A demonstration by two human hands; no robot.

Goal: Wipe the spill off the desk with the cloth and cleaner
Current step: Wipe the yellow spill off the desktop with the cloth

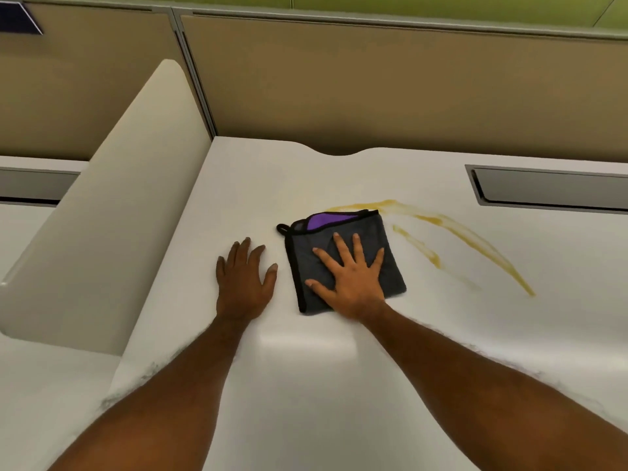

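Observation:
A folded grey cloth with black trim, a purple inner side and a small loop lies on the white desk. My right hand presses flat on it with the fingers spread. To the left of the cloth my left hand rests flat on the bare desk and holds nothing. A yellow spill streaks from the cloth's far edge out to the right, with a shorter streak beside it. No cleaner bottle is in view.
A cream divider panel stands along the desk's left side. Tan partition walls close off the back. A grey cable tray cover is set into the desk at the far right.

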